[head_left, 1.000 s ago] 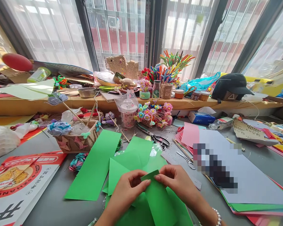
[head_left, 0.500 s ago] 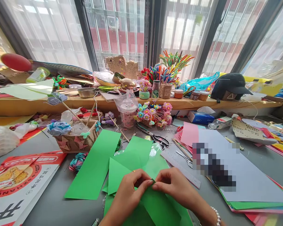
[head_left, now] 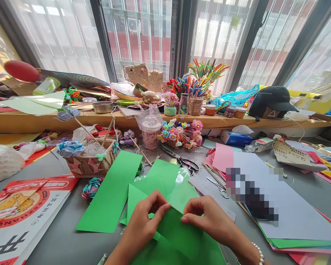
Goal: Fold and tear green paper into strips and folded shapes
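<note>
My left hand [head_left: 145, 221] pinches the top edge of a darker green sheet of paper [head_left: 179, 233] between thumb and fingers. A short gap to the right, my right hand [head_left: 206, 217] is closed on the same sheet near its right side; its curled fingers hide part of the grip. The sheet slopes down toward me over other green papers. Behind my hands lie a green paper piece [head_left: 162, 173] and clear plastic wrap. To the left, a long green strip [head_left: 113, 195] rests flat on the grey table.
Black-handled scissors [head_left: 189, 164] and small silver scissors [head_left: 220, 189] lie beyond my hands. A stack of coloured paper [head_left: 287, 198] is at right, partly blurred out. A decorated basket [head_left: 91, 165], a drink cup [head_left: 150, 136] and yarn flowers [head_left: 179, 132] stand toward the sill.
My hands have moved a little apart from where their fingertips met. More of the darker green sheet now shows between them, spread wider. The view has shifted slightly.
</note>
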A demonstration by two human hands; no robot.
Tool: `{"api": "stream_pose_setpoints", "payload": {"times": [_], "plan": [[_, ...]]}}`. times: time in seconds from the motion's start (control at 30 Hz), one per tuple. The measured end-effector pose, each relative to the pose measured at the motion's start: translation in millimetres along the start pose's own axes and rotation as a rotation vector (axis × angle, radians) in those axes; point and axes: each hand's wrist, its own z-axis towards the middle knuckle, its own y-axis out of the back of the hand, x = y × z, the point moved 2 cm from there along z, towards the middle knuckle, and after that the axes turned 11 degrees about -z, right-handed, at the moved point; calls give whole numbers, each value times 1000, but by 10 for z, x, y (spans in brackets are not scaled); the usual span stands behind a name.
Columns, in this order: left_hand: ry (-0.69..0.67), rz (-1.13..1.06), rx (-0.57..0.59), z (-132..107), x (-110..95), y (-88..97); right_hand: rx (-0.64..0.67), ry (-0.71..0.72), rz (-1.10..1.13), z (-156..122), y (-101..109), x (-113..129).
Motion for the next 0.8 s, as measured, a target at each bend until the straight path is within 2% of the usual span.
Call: {"api": "stream_pose_setpoints", "payload": {"times": [0.17, 0.23, 0.3, 0.4, 0.5, 0.57, 0.7, 0.8], "plan": [[105, 61, 98, 17, 74, -59, 4, 2, -28, 14, -27, 19], [111, 69, 74, 20, 82, -55, 15, 3, -14, 19, -14, 14], [105, 30, 12, 28, 80, -3, 25, -12, 23, 18, 39, -11], [99, -82, -159, 49, 96, 163, 20, -57, 84, 10, 177, -85], [83, -218, -343, 60, 143, 304, -65, -97, 110, 14, 298, -148], [72, -287, -397, 56, 170, 306, -114, -95, 155, 29, 302, -151], [90, -352, -388, 38, 171, 158, -52, -27, 284, 69, 129, -72], [170, -345, -298, 48, 148, 87, -86, -46, 231, 74, 50, -44]]}}
